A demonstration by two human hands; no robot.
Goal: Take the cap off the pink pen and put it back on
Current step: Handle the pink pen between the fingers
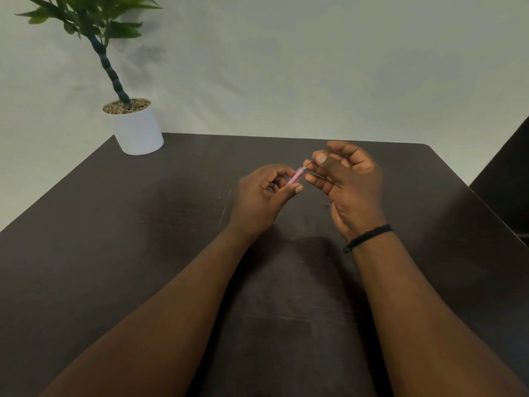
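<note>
Pink pen: held above the middle of the dark table, clear of its surface, slanting up and to the right. Only a short stretch of the translucent pink barrel shows between my two hands.

My left hand is curled around the lower end of the barrel, fingers folded in and thumb laid along its near side, so the grip is closed on the pen.

My right hand sits just beside the upper end, palm turned toward me, fingers partly bent. Its thumb and forefinger meet at the pen's tip. A thin dark line runs from that tip into the fingers. The hand is blurred; I cannot tell whether it pinches the cap, the tip, or nothing, nor whether the cap is on or off. The cap itself cannot be made out.

A black bracelet circles my right wrist.

Both forearms reach in from the lower edge of the view, over the table.

A potted plant in a white pot stands at the far left corner of the table, well apart from my hands.
</note>
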